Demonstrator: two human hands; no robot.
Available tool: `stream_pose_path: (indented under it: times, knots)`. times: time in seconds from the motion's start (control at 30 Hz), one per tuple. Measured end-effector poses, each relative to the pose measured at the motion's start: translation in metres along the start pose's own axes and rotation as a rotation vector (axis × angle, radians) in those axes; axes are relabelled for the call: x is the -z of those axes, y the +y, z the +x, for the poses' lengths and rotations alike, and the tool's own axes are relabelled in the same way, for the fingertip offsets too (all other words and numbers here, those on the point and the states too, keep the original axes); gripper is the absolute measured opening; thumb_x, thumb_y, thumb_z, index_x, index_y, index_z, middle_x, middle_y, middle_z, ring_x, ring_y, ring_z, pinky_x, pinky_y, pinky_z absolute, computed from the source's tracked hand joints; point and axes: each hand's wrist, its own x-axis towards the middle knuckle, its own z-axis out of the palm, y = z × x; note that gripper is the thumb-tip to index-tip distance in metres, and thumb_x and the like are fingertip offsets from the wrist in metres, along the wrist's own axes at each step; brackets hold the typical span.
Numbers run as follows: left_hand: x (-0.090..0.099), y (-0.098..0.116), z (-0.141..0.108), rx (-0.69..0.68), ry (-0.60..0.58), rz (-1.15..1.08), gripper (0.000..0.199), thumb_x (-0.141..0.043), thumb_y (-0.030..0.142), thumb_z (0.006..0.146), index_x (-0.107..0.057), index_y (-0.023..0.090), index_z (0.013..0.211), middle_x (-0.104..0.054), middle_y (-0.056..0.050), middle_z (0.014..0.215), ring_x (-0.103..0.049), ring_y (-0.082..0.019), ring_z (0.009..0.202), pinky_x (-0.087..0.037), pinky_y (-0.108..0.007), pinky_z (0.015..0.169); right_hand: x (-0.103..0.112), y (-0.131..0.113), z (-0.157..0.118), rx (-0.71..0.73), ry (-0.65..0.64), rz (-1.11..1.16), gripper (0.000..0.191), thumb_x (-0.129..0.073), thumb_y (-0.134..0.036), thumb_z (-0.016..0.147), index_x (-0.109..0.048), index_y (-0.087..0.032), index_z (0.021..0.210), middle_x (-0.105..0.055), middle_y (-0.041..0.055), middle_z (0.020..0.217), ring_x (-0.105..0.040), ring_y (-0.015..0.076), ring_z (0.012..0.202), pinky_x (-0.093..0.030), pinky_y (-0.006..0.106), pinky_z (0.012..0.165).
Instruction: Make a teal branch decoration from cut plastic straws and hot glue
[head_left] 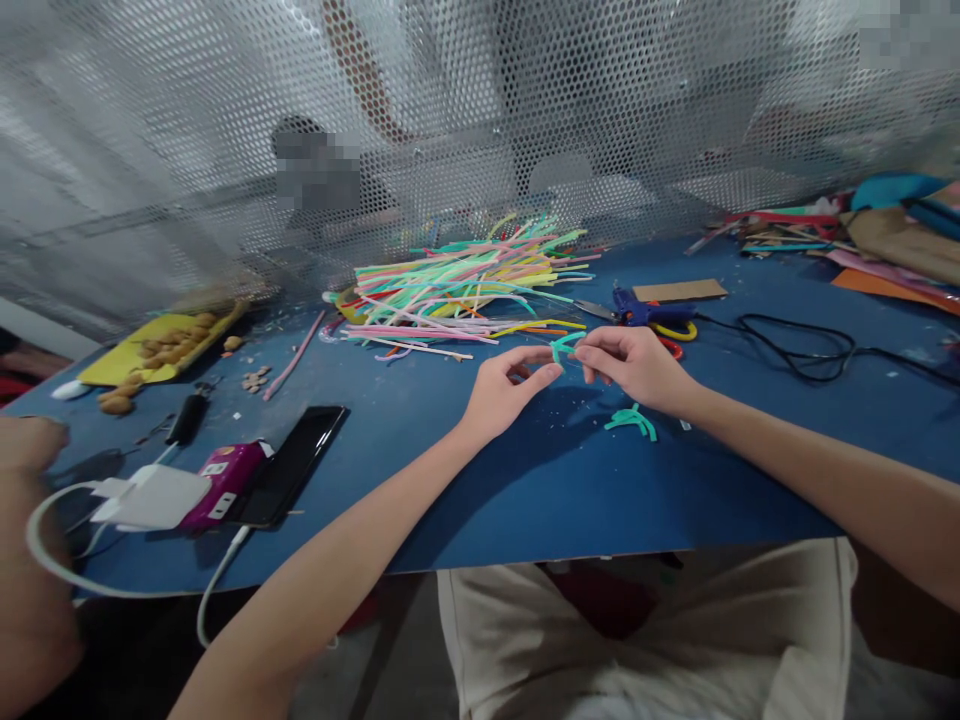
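Both hands meet above the blue table (450,480), near its middle. Between their fingertips is a small green piece of bent strips (568,345). My left hand (510,388) pinches its left side with thumb and forefinger. On its right side, my right hand (626,362) has its fingers closed on the same piece. Another bunch of short green strips (634,422) lies on the table just below my right hand. A large heap of coloured strips (465,285) lies behind the hands.
Behind my right hand are a blue glue gun (641,310), its black cord, scissors (675,330) and a cardboard strip (680,290). At left lie a phone (296,465), a purple power block (225,485) and a yellow tray (142,345). Another person's arm (30,560) rests at far left.
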Motion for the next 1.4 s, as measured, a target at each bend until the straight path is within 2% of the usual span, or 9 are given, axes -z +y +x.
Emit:
stream_pose_path:
  times: [0.27, 0.5, 0.77, 1.23, 1.4]
  knots:
    - [-0.001, 0.000, -0.002, 0.040, 0.037, -0.034, 0.036, -0.077, 0.054, 0.082, -0.079, 0.020, 0.093, -0.072, -0.001, 0.074, -0.056, -0.011, 0.057, -0.046, -0.024, 0.054, -0.004, 0.002, -0.001, -0.013, -0.039, 0.018, 0.037, -0.066, -0.055, 0.091, -0.071, -0.018, 0.093, -0.072, 0.0027, 0.071, -0.049, 0.0122, 0.053, -0.040, 0.028, 0.054]
    - [-0.003, 0.003, -0.001, 0.060, 0.011, -0.060, 0.036, -0.079, 0.052, 0.081, -0.077, 0.019, 0.096, -0.076, -0.003, 0.089, -0.060, -0.011, 0.061, -0.049, -0.025, 0.058, -0.004, -0.002, -0.002, -0.011, -0.042, 0.023, 0.035, -0.068, -0.052, 0.091, -0.071, -0.017, 0.091, -0.072, 0.0023, 0.069, -0.051, 0.0123, 0.055, -0.040, 0.028, 0.056]
    - [-0.005, 0.006, -0.001, 0.066, 0.018, -0.105, 0.032, -0.078, 0.050, 0.082, -0.072, 0.018, 0.087, -0.068, 0.001, 0.073, -0.056, -0.010, 0.057, -0.046, -0.023, 0.055, -0.004, -0.001, -0.002, -0.023, -0.046, 0.026, 0.034, -0.069, -0.051, 0.091, -0.071, -0.018, 0.092, -0.073, 0.0025, 0.070, -0.050, 0.0124, 0.055, -0.040, 0.028, 0.056]
    - [-0.005, 0.005, -0.002, 0.060, 0.023, -0.177, 0.030, -0.077, 0.045, 0.084, -0.073, 0.017, 0.093, -0.071, -0.001, 0.078, -0.053, -0.008, 0.056, -0.047, -0.019, 0.050, -0.003, -0.010, -0.005, -0.006, -0.004, -0.080, 0.039, -0.067, -0.054, 0.091, -0.071, -0.017, 0.080, -0.070, 0.0018, 0.064, -0.048, 0.0102, 0.050, -0.037, 0.027, 0.052]
    - [-0.005, 0.005, -0.001, 0.069, 0.025, -0.174, 0.031, -0.078, 0.047, 0.083, -0.073, 0.017, 0.092, -0.070, -0.001, 0.078, -0.052, -0.008, 0.054, -0.046, -0.020, 0.049, -0.003, -0.011, -0.005, 0.017, 0.016, -0.103, 0.039, -0.066, -0.054, 0.092, -0.071, -0.017, 0.081, -0.070, 0.0018, 0.064, -0.052, 0.0108, 0.052, -0.039, 0.027, 0.055]
